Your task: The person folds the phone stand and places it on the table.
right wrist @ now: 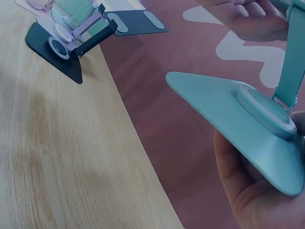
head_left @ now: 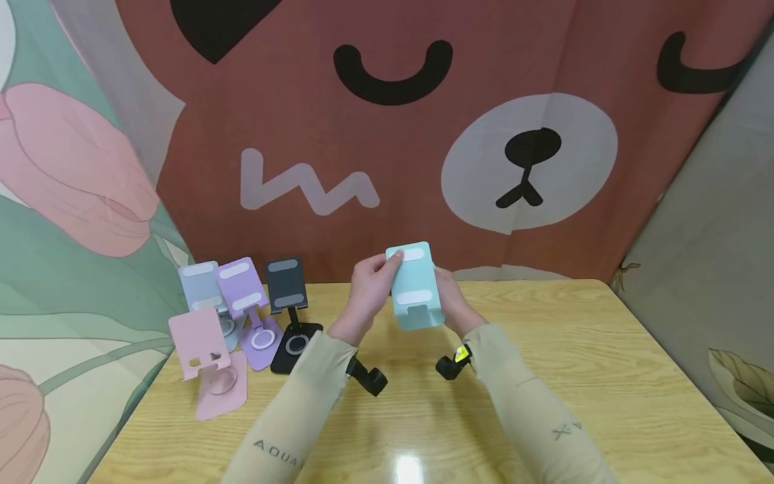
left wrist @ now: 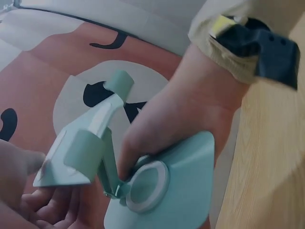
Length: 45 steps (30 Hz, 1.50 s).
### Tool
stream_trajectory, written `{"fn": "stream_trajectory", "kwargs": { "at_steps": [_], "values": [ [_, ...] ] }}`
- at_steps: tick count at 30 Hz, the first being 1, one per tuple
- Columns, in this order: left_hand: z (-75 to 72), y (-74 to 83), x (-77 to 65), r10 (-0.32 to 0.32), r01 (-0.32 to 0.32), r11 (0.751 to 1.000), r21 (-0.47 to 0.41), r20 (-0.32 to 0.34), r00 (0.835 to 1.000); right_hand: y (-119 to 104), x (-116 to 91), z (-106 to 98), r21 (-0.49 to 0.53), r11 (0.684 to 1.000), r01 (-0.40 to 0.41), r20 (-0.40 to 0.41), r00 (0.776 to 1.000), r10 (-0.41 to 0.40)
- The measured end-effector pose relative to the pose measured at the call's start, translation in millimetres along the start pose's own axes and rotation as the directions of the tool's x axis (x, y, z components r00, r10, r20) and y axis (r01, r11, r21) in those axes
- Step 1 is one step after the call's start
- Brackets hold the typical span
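Observation:
Both hands hold a mint-green folding phone stand [head_left: 414,279] up over the back part of the table. In the head view its plate, with two white pads, faces the camera. My left hand [head_left: 370,286] pinches the plate's left edge, thumb on the front near the upper pad. My right hand [head_left: 455,302] is partly hidden behind the plate. The left wrist view shows the right hand gripping the stand's base [left wrist: 186,186] beside its round ring, with the hinged arm [left wrist: 108,164] unfolded between base and plate. In the right wrist view, fingers [right wrist: 233,171] curl under the base.
At the table's left stand several more phone stands: a pink one [head_left: 220,386], a light blue one [head_left: 199,286], a purple one [head_left: 242,286] and a black one [head_left: 287,286]. The wooden table [head_left: 544,376] meets a bear-print cloth [head_left: 411,161] at its back edge.

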<state>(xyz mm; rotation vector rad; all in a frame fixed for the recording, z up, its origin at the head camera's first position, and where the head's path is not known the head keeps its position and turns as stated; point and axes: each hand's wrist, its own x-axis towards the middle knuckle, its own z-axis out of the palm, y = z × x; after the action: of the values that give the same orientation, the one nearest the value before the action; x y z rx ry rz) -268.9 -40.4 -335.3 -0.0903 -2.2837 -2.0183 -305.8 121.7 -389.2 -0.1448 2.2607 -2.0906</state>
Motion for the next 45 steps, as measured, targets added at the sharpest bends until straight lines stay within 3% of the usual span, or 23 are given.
{"fn": "stream_trajectory", "kwargs": {
  "at_steps": [4,7,11,13,16,19,23,34,38,45],
  "values": [
    [0.2,-3.3,-0.2,0.063,-0.067,0.996,-0.057,-0.066,0.996,0.5,-1.0,-1.3,0.018,1.0,0.016,0.004,1.0,-0.016],
    [0.8,-7.6,-0.3,0.075,-0.088,0.991,-0.099,-0.125,0.989,-0.1,-1.4,-2.2,0.016,1.0,0.023,0.001,1.0,-0.023],
    [0.9,-16.4,0.4,-0.017,0.007,0.998,-0.067,-0.154,0.988,-2.5,-1.9,-2.5,-0.01,1.0,0.023,-0.01,1.0,-0.023],
    [0.6,-21.0,0.9,-0.089,0.086,0.996,-0.032,-0.103,0.991,-3.7,-1.5,-2.2,-0.013,1.0,0.02,-0.013,1.0,-0.02],
    [0.2,-25.8,1.4,-0.173,0.173,0.985,0.007,0.04,0.984,-4.9,-0.6,-1.8,-0.014,1.0,0.022,-0.008,1.0,-0.023],
    [0.4,-27.4,0.6,-0.203,0.206,0.979,0.005,0.179,0.963,-7.0,-0.4,-0.8,-0.009,1.0,0.02,-0.012,1.0,-0.02],
    [2.2,-27.9,0.9,-0.193,0.202,0.979,-0.018,0.231,0.954,-10.7,-1.0,0.9,-0.01,1.0,0.013,-0.014,1.0,-0.013],
    [5.4,-26.3,1.9,-0.163,0.163,0.987,0.011,0.037,0.986,-30.9,-3.3,2.6,-0.044,0.998,-0.052,0.045,0.997,0.054],
    [4.9,-25.8,2.8,-0.146,0.146,0.989,0.019,0.012,0.989,-39.3,-7.1,4.1,-0.053,0.996,-0.078,0.074,0.994,0.082],
    [2.5,-25.0,1.8,-0.105,0.105,0.994,0.034,-0.012,0.994,-48.8,-16.2,10.9,-0.111,0.986,-0.122,0.027,0.992,0.125]
  ]
}}
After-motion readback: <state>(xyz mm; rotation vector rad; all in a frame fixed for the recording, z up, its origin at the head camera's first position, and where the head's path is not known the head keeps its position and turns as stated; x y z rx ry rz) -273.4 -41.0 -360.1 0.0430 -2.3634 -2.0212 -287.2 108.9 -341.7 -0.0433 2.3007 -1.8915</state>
